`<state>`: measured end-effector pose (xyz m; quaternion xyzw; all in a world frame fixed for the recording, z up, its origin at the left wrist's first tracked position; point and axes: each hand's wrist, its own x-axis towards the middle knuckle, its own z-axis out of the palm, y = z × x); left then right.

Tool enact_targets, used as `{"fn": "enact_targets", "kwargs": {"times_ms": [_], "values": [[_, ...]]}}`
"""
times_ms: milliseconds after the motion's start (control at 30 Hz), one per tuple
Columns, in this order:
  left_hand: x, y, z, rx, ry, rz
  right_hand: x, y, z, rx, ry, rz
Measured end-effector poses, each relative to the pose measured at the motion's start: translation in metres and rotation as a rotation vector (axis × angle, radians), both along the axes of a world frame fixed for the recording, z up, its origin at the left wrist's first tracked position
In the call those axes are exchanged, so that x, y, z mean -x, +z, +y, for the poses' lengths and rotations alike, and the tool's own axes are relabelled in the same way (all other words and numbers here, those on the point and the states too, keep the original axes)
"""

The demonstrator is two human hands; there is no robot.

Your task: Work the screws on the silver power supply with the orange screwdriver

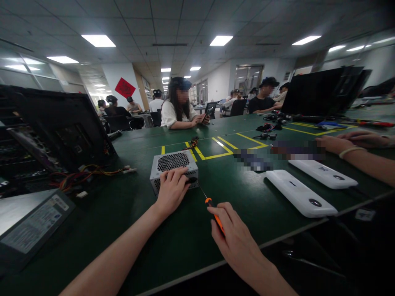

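A grey metal computer power supply (186, 159) with a honeycomb vent on top sits on the green table. My left hand (173, 187) grips its near side, fingers curled over the upper edge and thumb toward the near right corner. Beside those fingertips is a small black part (192, 180), partly covered. In my right hand (234, 234) is a screwdriver (209, 202) with an orange and black handle. Its thin shaft points up and left, the tip close to the black part; whether they touch I cannot tell. A bundle of wires (194, 142) lies behind the power supply.
At left stand an open black computer case (74, 131) with loose cables and another labelled power supply (37, 226). Two white power banks (300, 193) lie at right, near a co-worker's hands (336, 144). Yellow tape (216, 156) marks the green table (148, 255); a person sits opposite.
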<state>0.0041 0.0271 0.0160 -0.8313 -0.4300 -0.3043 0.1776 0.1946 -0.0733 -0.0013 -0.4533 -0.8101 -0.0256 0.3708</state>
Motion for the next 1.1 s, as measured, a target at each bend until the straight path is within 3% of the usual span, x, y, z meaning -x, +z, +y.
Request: {"fn": "enact_targets", "kwargs": {"times_ms": [200, 433, 1100], "values": [[0.0001, -0.0022, 0.0004, -0.128, 0.065, 0.062, 0.0000, -0.0016, -0.0002, 0.037, -0.040, 0.030], [-0.0010, -0.0015, -0.0009, -0.120, 0.090, 0.079, 0.0002, -0.0055, 0.0002, 0.122, -0.033, 0.029], [-0.0022, -0.0009, -0.0015, -0.100, 0.100, 0.071, 0.0010, -0.0086, 0.0001, 0.067, -0.049, 0.042]]}}
